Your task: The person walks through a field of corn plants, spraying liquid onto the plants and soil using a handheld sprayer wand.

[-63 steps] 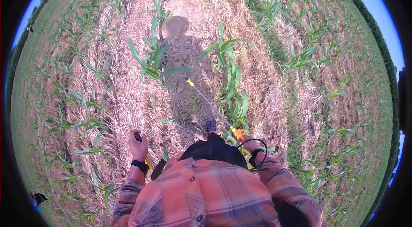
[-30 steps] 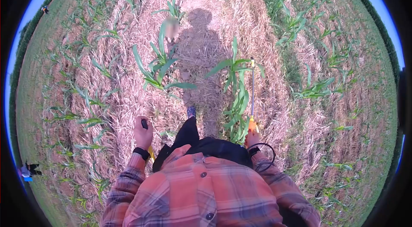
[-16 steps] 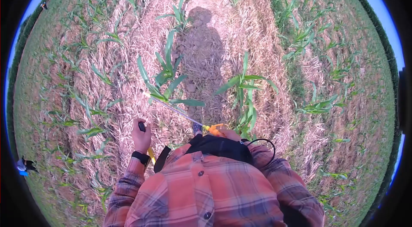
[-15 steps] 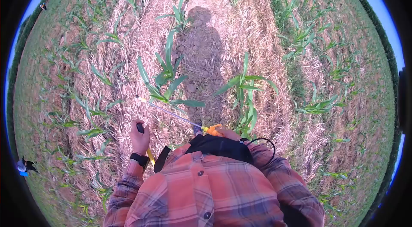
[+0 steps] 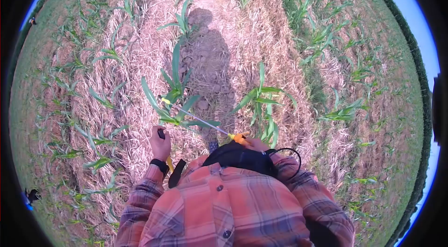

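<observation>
My left hand [image 5: 161,146] is closed around the black end grip [image 5: 161,133] of a pump lever, whose yellow shaft [image 5: 170,165] shows below the wrist. In front of my waist, my right hand [image 5: 257,144] wraps the orange handle [image 5: 240,139] of a sprayer wand. Its thin metal tube [image 5: 203,121] slants up and left to a yellow nozzle end [image 5: 165,101], which overlaps the leaves of a young corn plant [image 5: 175,92]. Whether spray comes out cannot be seen. A black hose [image 5: 298,156] loops beside my right sleeve.
Another corn plant [image 5: 265,100] stands ahead on the right. Rows of young corn grow through dry straw [image 5: 261,32], and my shadow [image 5: 207,55] falls along the path. Two people are far off at the left edge, one higher [image 5: 32,21], one lower [image 5: 31,196].
The wand tip has swung right and slightly up, onto the near-left corn plant. My left hand has shifted right with the lever. The view has turned a little, so the plants sit further left.
</observation>
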### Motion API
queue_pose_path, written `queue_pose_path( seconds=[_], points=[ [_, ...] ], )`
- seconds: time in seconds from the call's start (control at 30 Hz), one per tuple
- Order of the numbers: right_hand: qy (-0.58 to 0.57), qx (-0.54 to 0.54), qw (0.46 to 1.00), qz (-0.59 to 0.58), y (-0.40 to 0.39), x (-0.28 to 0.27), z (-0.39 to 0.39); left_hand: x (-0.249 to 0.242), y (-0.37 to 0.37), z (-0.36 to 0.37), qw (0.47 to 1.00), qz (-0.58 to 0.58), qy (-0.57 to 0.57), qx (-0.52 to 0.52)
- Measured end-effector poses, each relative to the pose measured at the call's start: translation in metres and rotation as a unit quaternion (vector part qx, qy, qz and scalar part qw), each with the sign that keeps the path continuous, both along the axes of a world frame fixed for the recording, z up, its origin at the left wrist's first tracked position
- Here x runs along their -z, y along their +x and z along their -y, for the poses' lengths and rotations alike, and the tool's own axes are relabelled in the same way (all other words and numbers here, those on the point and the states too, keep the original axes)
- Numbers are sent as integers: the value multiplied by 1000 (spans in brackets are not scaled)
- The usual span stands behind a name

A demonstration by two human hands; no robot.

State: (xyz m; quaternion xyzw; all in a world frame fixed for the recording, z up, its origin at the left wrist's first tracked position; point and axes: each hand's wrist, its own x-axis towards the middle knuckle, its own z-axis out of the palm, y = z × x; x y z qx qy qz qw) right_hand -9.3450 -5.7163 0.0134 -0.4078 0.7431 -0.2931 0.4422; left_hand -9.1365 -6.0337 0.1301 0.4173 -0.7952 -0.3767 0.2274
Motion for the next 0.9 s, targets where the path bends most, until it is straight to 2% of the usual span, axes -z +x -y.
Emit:
queue_pose_path(
  seconds=[0.07,0.1,0.13,0.2,0.23,0.3,0.33,0.4,0.43,0.5,0.53,0.6,0.63,0.7,0.73,0.8,0.9],
  points=[
    [53,105,990,-85,-10,-1,-10,2,-13,2,999,31,-14,6],
    [-19,170,977,-129,-13,9,-18,6,-18,7,999,30,-15,9],
    [-19,173,976,-129,-18,11,-26,10,-21,10,999,32,-12,13],
    [68,272,955,-98,-31,16,-40,20,-30,16,999,32,-10,19],
    [67,273,955,-98,-37,22,-48,23,-35,17,998,53,-22,18],
    [57,427,902,-26,-44,34,-62,25,-44,25,997,67,-25,15],
    [53,428,902,-26,-50,38,-67,24,-50,31,997,66,-29,16],
    [100,558,824,8,-61,41,-74,14,-62,40,999,18,-34,11],
    [77,608,789,42,-66,39,-77,5,-66,44,1000,26,-10,2],
    [10,688,718,107,-76,32,-81,-10,-67,53,998,-30,62,-8],
    [-7,716,691,100,-84,21,-76,-41,-67,52,992,-51,114,-19],
    [-68,740,660,111,-102,36,-88,-84,-61,50,992,-115,40,-26],
    [-68,739,661,112,-112,43,-95,-109,-59,45,991,-122,25,-43],
    [-88,772,623,91,-130,52,-100,-133,-58,38,987,-147,10,-63],
    [-88,770,625,93,-139,56,-96,-137,-59,39,984,-167,11,-65],
    [-83,774,620,99,-159,61,-87,-124,-82,45,987,-136,27,-80],
    [-74,781,610,109,-183,59,-70,-49,-124,68,998,-29,-25,-49]
  ],
)
